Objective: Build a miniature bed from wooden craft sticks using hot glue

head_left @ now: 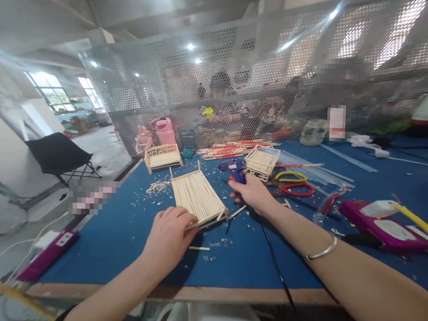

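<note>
A small bed-like frame of thin wooden sticks [198,193] lies tilted on the blue table, two short posts rising at its far end. My left hand [173,232] grips its near left corner, thumb along the edge. In my right hand [250,190] is a blue glue gun [234,167], its nozzle pointing left above the table beyond the frame's right side. The gun's black cord [275,262] runs down over the table's front edge. Loose stick pieces [237,211] lie close to the frame.
Finished stick furniture, a little bench [163,157] and another piece [261,161], stands farther back. Red-tipped sticks [232,149], clear glue sticks [313,169], red-handled scissors [298,188] and purple power strips [384,227] surround the work. Behind a perforated screen [189,74], people sit.
</note>
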`<state>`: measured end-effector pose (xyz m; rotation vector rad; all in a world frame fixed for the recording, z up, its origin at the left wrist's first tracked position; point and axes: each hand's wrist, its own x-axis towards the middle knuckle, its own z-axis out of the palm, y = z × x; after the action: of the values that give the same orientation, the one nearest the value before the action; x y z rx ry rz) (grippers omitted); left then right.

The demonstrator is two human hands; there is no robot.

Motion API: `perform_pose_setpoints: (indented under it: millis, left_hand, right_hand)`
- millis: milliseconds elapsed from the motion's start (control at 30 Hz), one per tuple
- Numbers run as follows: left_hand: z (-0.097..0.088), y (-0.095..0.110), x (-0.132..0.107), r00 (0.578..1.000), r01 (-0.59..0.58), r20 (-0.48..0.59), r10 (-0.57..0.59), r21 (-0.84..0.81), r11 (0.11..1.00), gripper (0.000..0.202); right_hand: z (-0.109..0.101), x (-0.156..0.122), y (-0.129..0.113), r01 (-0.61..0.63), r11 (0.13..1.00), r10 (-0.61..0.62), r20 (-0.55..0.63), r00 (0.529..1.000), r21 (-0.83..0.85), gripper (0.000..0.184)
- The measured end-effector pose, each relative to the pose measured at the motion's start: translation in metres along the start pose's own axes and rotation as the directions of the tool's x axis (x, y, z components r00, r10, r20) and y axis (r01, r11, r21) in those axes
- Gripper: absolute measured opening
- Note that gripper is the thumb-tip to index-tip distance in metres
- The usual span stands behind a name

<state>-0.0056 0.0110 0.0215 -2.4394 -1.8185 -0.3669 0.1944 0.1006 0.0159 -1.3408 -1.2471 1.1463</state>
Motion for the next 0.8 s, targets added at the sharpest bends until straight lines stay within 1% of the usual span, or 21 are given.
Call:
perform_pose_setpoints:
  millis: [100,167,233,300,367,400,467,567,667,733,800]
  left_hand:
    - [-0.006,-0.01,-0.004,1.0,0.03,-0.009,-0.03,0.005,1.0,0.007]
    - [-0.009,-0.011,-0.003,0.999,0.019,-0.033,-0.018,0.02,1.0,0.008]
    - [-0.01,-0.007,0.002,0.998,-0.022,-0.063,0.023,0.021,1.0,0.016]
    - [-0.01,0.002,0.011,0.993,-0.091,-0.074,0.089,-0.019,0.996,0.024]
    - [-0.01,0.011,0.022,0.988,-0.154,-0.041,0.151,-0.101,0.983,0.023]
    - [-0.009,0.015,0.028,0.986,-0.168,-0.011,0.168,-0.146,0.975,0.021]
    - [-0.009,0.021,0.038,0.986,-0.145,0.053,0.16,-0.219,0.965,0.016]
    - [-0.01,0.025,0.048,0.991,-0.047,0.111,0.08,-0.278,0.959,0.014]
    - [-0.01,0.024,0.054,0.988,0.044,0.156,0.004,-0.304,0.952,0.013]
    - [-0.009,0.023,0.058,0.983,0.07,0.181,-0.012,-0.317,0.946,0.012]
    - [-0.01,0.023,0.062,0.98,0.061,0.199,0.005,-0.322,0.945,0.011]
  right_hand:
    - [-0.001,0.002,0.0,0.011,1.0,-0.011,-0.006,1.0,-0.005,0.011]
    - [-0.002,0.003,0.002,0.01,1.0,-0.011,-0.006,1.0,-0.007,0.012]
    - [-0.001,0.004,0.004,0.004,1.0,-0.004,-0.003,1.0,-0.008,0.013]
    - [-0.001,0.004,0.006,-0.002,1.0,0.002,0.002,1.0,-0.011,0.014]
    - [-0.001,0.004,0.007,-0.001,1.0,0.001,0.008,1.0,-0.017,0.013]
    - [-0.001,0.005,0.007,0.002,1.0,-0.002,0.011,1.0,-0.021,0.013]
    - [-0.001,0.006,0.008,0.01,1.0,-0.01,0.017,1.0,-0.029,0.012]
    - [-0.001,0.007,0.008,0.022,0.999,-0.021,0.023,1.0,-0.038,0.013]
    - [-0.001,0.009,0.01,0.034,0.999,-0.033,0.027,0.999,-0.041,0.014]
    - [0.0,0.009,0.011,0.043,0.998,-0.042,0.034,0.999,-0.04,0.014]
    - [0.0,0.009,0.011,0.051,0.998,-0.049,0.042,0.998,-0.043,0.013]
